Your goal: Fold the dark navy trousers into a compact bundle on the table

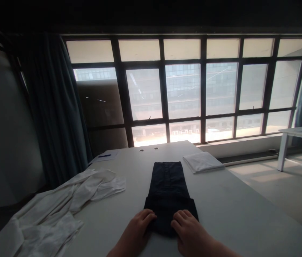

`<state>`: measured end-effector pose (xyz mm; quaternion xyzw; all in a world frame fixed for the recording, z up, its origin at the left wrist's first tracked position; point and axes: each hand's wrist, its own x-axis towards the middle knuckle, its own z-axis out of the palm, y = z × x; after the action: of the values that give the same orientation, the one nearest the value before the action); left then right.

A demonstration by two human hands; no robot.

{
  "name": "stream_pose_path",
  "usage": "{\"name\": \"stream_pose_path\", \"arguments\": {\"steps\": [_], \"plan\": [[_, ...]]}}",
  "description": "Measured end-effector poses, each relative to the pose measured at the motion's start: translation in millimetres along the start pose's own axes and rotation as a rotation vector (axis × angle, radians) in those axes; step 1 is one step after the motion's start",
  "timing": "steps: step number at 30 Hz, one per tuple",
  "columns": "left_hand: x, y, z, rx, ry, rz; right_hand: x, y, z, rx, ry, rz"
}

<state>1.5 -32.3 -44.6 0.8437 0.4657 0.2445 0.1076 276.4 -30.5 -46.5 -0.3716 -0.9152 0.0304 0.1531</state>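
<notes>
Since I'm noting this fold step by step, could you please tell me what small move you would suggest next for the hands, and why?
I would probably smooth the near end flat, pressing outward. The left hand and right hand rest open on the folded navy garment, and its near end looks wider and bulkier than the narrower far part.

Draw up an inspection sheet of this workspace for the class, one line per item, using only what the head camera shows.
Surface: long white table, two small round holes near its far end.
Job's things: folded dark garment, lying lengthwise.
Hands: left hand and right hand, both open, resting on the garment's near end.
Clutter: crumpled white cloth hanging over the left edge; folded white cloth; paper with blue pen.
Cables: nothing seen.
Surroundings: paned window, dark curtain, second white table.
</notes>
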Motion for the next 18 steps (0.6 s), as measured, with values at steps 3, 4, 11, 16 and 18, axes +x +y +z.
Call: {"name": "stream_pose_path", "arguments": {"steps": [3,4,11,16,18], "plan": [[-1,-10,-1.2,-0.047,0.03,-0.063,0,4,2,-0.062,0.048,0.045],[-1,-13,-2.2,-0.068,0.051,-0.102,-1,7,0,-0.079,0.07,0.07],[4,-17,-20.8,-0.228,0.214,-0.194,-4,37,-45,0.034,0.044,0.307],[6,-5,-43.7,-0.246,0.351,-0.197,-5,43,-97,0.302,0.066,0.337],[4,0,-54.3,-0.237,0.417,-0.215,-11,44,-116,0.392,0.065,0.337]]}}
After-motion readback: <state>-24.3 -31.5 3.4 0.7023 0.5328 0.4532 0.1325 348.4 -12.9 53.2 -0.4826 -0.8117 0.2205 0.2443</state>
